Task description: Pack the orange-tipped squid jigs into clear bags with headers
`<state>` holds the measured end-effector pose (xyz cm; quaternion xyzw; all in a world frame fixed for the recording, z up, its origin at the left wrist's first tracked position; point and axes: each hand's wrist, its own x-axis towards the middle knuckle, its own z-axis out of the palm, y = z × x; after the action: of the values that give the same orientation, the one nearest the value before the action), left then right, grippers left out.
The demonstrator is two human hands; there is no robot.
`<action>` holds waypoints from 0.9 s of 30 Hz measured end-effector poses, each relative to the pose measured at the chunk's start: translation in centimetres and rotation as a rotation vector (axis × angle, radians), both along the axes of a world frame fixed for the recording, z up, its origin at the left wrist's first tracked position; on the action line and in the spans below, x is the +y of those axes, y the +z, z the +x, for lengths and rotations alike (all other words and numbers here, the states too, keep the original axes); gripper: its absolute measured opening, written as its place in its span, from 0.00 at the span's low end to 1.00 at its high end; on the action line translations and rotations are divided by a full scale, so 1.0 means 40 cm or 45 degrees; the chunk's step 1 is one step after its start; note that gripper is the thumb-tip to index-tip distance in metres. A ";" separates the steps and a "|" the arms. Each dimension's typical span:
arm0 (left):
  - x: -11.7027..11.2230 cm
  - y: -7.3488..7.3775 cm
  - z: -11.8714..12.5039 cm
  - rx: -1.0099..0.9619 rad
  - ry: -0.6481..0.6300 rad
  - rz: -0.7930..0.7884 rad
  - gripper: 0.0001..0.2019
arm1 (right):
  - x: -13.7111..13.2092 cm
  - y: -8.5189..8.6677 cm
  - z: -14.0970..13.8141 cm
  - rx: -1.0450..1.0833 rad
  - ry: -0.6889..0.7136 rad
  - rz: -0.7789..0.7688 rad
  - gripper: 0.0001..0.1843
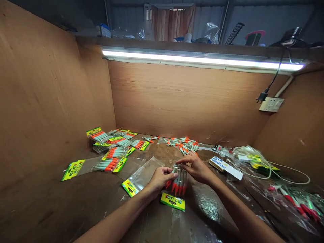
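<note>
A clear plastic bag of orange-and-white fishing lures [179, 184] lies in front of me, its yellow-green header card [172, 201] towards me. My left hand [159, 179] grips the bag's left edge, thumb on top. At the bag's far end, by the lures' metal hooks, my right hand [194, 166] is closed with thumb and fingertips together; its fingertips partly cover what they hold. Left of my left hand lies a flat clear bag [146, 173] with the same kind of card. Loose lures [183, 143] are heaped beyond my right hand.
Filled lure packs [118, 152] are piled at the left, near another carded bag [73, 169]. A marked card stack [220, 163], a pale cord [270, 168] and red-tipped lures [296, 202] lie right. Wooden walls enclose the bench; a plug [262, 96] hangs by the socket.
</note>
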<state>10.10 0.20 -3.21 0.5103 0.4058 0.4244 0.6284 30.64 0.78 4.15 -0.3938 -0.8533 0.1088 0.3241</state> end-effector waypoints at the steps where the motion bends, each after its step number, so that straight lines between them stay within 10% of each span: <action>1: -0.002 0.001 0.000 0.000 -0.006 0.009 0.25 | 0.001 0.000 0.001 -0.009 -0.010 -0.003 0.09; 27: -0.021 0.015 0.009 0.479 0.158 0.526 0.12 | -0.022 -0.006 -0.036 0.175 -0.106 -0.144 0.07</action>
<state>10.44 -0.63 -2.60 0.6714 0.4507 0.4335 0.3976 29.22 -0.08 3.92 -0.4383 -0.8043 0.1701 0.3634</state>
